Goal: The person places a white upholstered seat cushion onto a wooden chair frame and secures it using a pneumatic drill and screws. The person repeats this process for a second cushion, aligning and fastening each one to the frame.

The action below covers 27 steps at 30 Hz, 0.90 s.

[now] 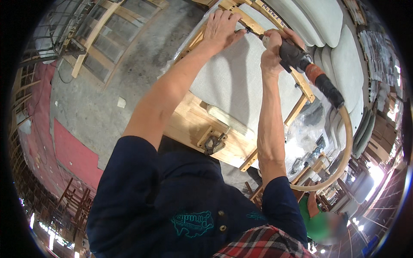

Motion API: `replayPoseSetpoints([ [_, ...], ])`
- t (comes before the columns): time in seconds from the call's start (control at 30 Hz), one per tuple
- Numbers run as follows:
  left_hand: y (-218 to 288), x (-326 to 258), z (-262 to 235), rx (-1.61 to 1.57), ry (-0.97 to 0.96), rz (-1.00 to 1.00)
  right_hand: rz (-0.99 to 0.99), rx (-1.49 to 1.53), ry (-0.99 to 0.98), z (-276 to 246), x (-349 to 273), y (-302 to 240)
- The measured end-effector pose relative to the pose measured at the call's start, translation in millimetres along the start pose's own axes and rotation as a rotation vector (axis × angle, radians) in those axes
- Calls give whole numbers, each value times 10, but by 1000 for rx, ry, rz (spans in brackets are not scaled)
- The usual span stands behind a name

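Note:
My right hand (275,51) is wrapped round an air-driven screwdriver (294,56) with a black and orange body. Its thin bit points left, to a small dark fitting (248,29) by the far edge of a pale grey panel (215,77). Beside that fitting is my left hand (220,30), fingers stretched over the wooden frame (245,18) and thumb reaching to the dark piece. The frame runs along the panel's far and right sides. I cannot make out the fitting's exact kind, nor whether the bit touches it.
From the tool a tan hose (347,146) curves down the right side. Pale panels (340,64) are stacked at the right. A clamp (214,144) sits on the wooden board near me. Pallets (112,38) lie at the far left. A person in green (317,221) is at lower right.

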<state>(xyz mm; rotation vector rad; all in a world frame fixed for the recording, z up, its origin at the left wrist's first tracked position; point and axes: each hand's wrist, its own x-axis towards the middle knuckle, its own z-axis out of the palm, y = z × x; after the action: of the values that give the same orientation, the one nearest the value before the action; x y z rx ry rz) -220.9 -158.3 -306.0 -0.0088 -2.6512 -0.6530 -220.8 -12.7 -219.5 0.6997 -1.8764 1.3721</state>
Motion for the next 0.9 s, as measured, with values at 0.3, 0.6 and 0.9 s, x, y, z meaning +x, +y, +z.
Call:
replayPoseSetpoints([
  [0.3, -184, 395, -78, -326, 261, 526, 69, -116, -22, 170, 229, 60],
  [0.6, -420, 567, 98, -432, 10, 619, 59, -90, -74, 75, 223, 183],
  [0.9, -456, 548, 355, -366, 68, 600, 60, -240, -118, 47, 198, 0],
])
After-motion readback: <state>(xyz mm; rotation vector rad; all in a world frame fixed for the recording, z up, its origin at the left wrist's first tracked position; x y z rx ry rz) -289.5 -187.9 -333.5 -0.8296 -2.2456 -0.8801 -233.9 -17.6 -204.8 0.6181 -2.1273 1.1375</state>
